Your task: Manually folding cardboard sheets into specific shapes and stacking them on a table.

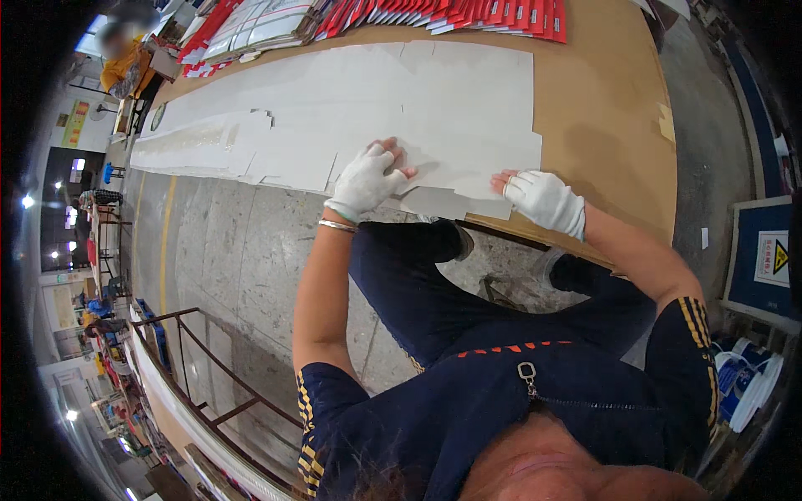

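Observation:
A large white cardboard sheet point(468, 100) with notched edges lies flat across the brown table. My left hand point(368, 179), in a white glove with bare fingertips, rests over the sheet's near edge. Its fingers and thumb are apart, and nothing shows between them. To the right, my right hand point(545, 200) wears a matching glove. Its fingers stretch leftward at the sheet's right near corner, with no held item visible. A longer white strip with clear tape point(192, 142) lies at the sheet's left part.
Red printed packets point(518, 18) lie fanned along the far side of the brown table point(614, 117), beside a tied bundle of flat sheets point(263, 29). A metal-framed rack point(225, 417) stands at lower left. Another person point(125, 67) is at the far left.

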`<state>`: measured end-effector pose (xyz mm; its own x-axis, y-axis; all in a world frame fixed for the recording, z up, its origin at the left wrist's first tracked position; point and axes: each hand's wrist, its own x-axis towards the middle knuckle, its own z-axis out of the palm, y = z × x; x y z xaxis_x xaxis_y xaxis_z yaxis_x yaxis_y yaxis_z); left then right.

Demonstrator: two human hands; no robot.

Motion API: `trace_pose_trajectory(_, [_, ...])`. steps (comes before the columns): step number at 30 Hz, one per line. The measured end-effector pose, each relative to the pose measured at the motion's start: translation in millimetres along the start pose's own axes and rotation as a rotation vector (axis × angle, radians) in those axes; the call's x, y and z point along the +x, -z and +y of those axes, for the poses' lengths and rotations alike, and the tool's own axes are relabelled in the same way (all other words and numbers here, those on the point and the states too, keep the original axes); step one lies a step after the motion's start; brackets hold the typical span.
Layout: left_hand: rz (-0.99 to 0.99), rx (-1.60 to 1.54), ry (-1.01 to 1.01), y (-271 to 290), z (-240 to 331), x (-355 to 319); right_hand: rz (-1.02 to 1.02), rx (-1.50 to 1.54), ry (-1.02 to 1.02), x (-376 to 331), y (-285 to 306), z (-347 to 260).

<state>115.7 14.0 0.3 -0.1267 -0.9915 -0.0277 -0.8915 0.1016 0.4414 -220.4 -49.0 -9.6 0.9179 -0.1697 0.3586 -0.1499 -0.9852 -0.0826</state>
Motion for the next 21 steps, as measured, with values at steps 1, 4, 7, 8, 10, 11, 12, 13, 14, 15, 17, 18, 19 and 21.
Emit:
trace_pose_trajectory(1, [0.002, 0.007, -0.010, 4, -2, -4, 0.008, -0.008, -0.005, -4, 1, 1])
trace_pose_trajectory(4, [-0.009, 0.247, -0.164, 15, 9, -19, 0.180, -0.003, -0.233, 1, 41, -4])
trace_pose_trajectory(7, [0.058, 0.468, 0.001, 34, 36, -19, 0.313, -0.139, -0.253, -17, 84, -15])
trace_pose_trajectory(8, [0.063, 0.463, -0.024, 36, 48, -10, 0.308, -0.177, -0.296, -37, 100, -25])
trace_pose_trajectory(10, [0.111, 0.390, -0.120, 37, 86, 8, 0.274, -0.223, -0.379, -76, 129, -48])
trace_pose_trajectory(11, [0.308, 0.390, -0.249, 25, 105, 12, 0.242, -0.237, -0.421, -96, 142, -63])
trace_pose_trajectory(12, [0.380, 0.393, -0.284, 16, 128, 13, 0.201, -0.273, -0.503, -121, 143, -75])
trace_pose_trajectory(13, [0.409, 0.353, -0.319, 1, 138, 13, 0.211, -0.211, -0.595, -136, 147, -89])
trace_pose_trajectory(14, [0.440, 0.303, -0.361, -19, 146, 16, 0.229, -0.139, -0.675, -149, 152, -103])
trace_pose_trajectory(15, [0.425, 0.288, -0.387, -37, 156, 15, 0.250, -0.033, -0.800, -168, 146, -113])
trace_pose_trajectory(17, [0.337, 0.269, -0.416, -74, 170, 16, 0.323, 0.025, -0.895, -205, 129, -127])
trace_pose_trajectory(18, [0.259, 0.273, -0.416, -91, 171, 17, 0.322, 0.003, -0.935, -222, 117, -135])
trace_pose_trajectory(19, [0.272, 0.260, -0.439, -106, 170, 18, 0.300, -0.011, -0.987, -237, 109, -141])
trace_pose_trajectory(21, [0.149, 0.121, -0.577, -116, 172, 19, 0.287, -0.021, -1.033, -250, 104, -148])
